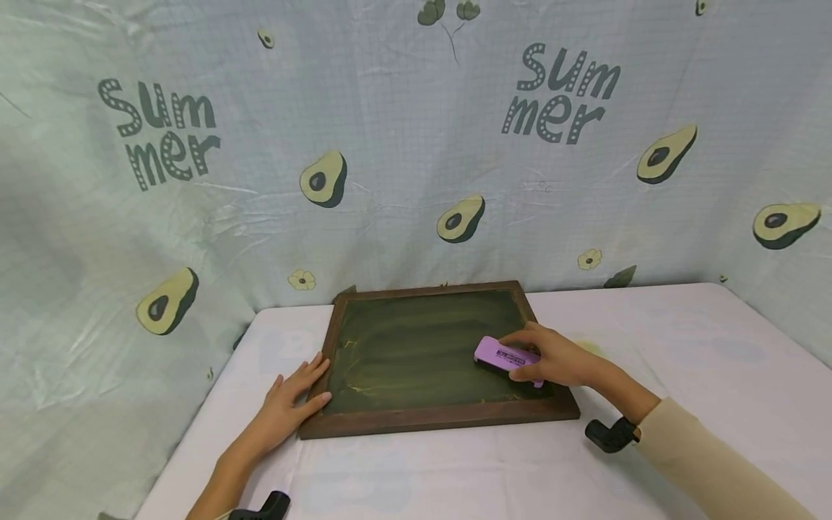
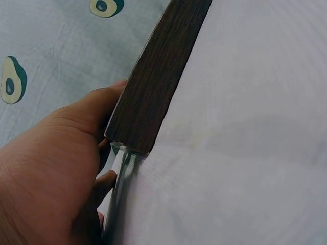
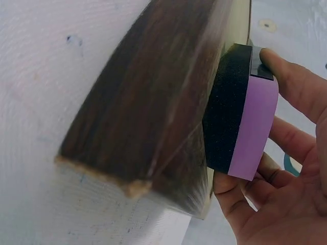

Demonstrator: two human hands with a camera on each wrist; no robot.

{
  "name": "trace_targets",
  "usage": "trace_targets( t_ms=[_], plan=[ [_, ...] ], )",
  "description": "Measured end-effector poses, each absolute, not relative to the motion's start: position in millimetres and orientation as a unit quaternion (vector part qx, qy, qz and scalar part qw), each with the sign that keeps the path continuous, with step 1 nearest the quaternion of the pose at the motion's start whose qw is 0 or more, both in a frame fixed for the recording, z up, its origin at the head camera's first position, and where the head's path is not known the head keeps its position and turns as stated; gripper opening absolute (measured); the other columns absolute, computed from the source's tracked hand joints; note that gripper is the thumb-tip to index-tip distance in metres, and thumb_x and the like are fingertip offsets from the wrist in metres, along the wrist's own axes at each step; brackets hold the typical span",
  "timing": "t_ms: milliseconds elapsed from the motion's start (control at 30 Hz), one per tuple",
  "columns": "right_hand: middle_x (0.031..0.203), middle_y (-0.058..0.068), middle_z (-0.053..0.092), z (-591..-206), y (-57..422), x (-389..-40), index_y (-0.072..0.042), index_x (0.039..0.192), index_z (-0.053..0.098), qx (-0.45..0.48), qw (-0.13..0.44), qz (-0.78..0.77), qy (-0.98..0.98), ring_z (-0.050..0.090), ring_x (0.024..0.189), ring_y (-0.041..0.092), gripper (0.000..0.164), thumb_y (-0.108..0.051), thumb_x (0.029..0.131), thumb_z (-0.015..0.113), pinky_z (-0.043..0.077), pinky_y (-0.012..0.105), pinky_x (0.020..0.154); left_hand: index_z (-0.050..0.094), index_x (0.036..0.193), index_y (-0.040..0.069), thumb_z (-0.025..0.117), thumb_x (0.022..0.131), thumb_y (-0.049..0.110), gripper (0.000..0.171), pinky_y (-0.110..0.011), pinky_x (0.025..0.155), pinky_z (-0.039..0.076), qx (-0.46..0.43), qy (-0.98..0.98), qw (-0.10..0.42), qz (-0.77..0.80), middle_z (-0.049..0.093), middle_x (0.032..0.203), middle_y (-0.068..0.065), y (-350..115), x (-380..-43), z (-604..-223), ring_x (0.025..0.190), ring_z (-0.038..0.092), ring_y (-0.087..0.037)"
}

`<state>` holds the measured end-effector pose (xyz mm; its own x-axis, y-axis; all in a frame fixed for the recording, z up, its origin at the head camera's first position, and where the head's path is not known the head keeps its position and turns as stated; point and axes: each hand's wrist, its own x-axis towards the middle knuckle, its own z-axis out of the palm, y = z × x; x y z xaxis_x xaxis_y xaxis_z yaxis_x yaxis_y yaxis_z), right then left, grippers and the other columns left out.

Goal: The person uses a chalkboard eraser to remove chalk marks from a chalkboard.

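A small chalkboard (image 1: 422, 347) with a brown wooden frame lies on the table, its green surface marked by yellowish smears. The right hand (image 1: 552, 357) grips a purple board eraser (image 1: 503, 355) between thumb and fingers, near the board's right side. In the right wrist view the eraser's dark felt (image 3: 227, 109) faces the board, close to the frame (image 3: 133, 97). At the left edge, the left hand (image 1: 286, 404) rests on the frame with fingers extended. The left wrist view shows that hand (image 2: 61, 158) beside the frame's corner (image 2: 148, 102); some fingers are hidden behind the edge.
A white cloth (image 1: 364, 477) covers the table. Behind and to the left hangs a pale curtain (image 1: 390, 108) printed with avocados and lettering, close to the board's far edge. A black band with a device (image 1: 611, 435) is on the right wrist; another device (image 1: 263, 507) sits on the left.
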<state>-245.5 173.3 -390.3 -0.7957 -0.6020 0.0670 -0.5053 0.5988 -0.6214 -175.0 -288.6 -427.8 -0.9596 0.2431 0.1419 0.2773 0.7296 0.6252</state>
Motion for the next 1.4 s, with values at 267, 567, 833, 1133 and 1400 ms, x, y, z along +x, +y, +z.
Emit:
trace_targets(
  t_ms=[267, 567, 833, 1133, 1400],
  plan=[
    [0.094, 0.005, 0.048, -391, 161, -249, -0.006, 0.129, 0.061, -0.318, 0.082, -0.324, 0.887, 0.043, 0.081, 0.021, 0.054, -0.029, 0.082, 0.076, 0.039, 0.029, 0.063, 0.039, 0.147, 0.007, 0.06, 0.094, 0.036, 0.064, -0.069, 0.104, -0.001, -0.138, -0.932, 0.026, -0.334, 0.027, 0.154, -0.014, -288, -176, -428, 0.14, 0.018, -0.043],
    [0.09, 0.003, 0.044, -390, 126, -252, -0.012, 0.129, 0.061, -0.325, 0.096, -0.309, 0.888, 0.044, 0.076, 0.017, 0.053, -0.031, 0.082, 0.075, 0.041, 0.028, 0.062, 0.038, 0.147, 0.008, 0.06, 0.094, 0.038, 0.065, -0.068, 0.105, -0.001, -0.134, -0.934, 0.024, -0.33, 0.026, 0.154, -0.014, -289, -175, -429, 0.14, 0.018, -0.042],
    [0.093, 0.004, 0.043, -390, 82, -253, -0.011, 0.131, 0.059, -0.348, 0.117, -0.32, 0.874, 0.044, 0.079, 0.017, 0.053, -0.028, 0.084, 0.074, 0.04, 0.03, 0.065, 0.038, 0.147, 0.008, 0.06, 0.094, 0.038, 0.065, -0.068, 0.105, -0.002, -0.138, -0.932, 0.025, -0.333, 0.026, 0.154, -0.014, -289, -176, -431, 0.14, 0.018, -0.042],
    [0.092, 0.004, 0.043, -391, 24, -250, -0.012, 0.131, 0.06, -0.364, 0.121, -0.316, 0.868, 0.044, 0.079, 0.016, 0.053, -0.027, 0.082, 0.075, 0.038, 0.029, 0.065, 0.039, 0.146, 0.006, 0.062, 0.093, 0.036, 0.065, -0.067, 0.105, 0.0, -0.144, -0.934, 0.039, -0.324, 0.028, 0.153, -0.015, -289, -176, -431, 0.14, 0.02, -0.042],
    [0.094, 0.003, 0.044, -391, -12, -244, -0.009, 0.131, 0.06, -0.358, 0.129, -0.332, 0.863, 0.048, 0.078, 0.015, 0.054, -0.024, 0.082, 0.076, 0.043, 0.027, 0.064, 0.04, 0.146, 0.006, 0.062, 0.093, 0.035, 0.064, -0.068, 0.105, 0.0, -0.145, -0.932, 0.043, -0.329, 0.029, 0.153, -0.014, -289, -175, -433, 0.139, 0.021, -0.042]
  ],
)
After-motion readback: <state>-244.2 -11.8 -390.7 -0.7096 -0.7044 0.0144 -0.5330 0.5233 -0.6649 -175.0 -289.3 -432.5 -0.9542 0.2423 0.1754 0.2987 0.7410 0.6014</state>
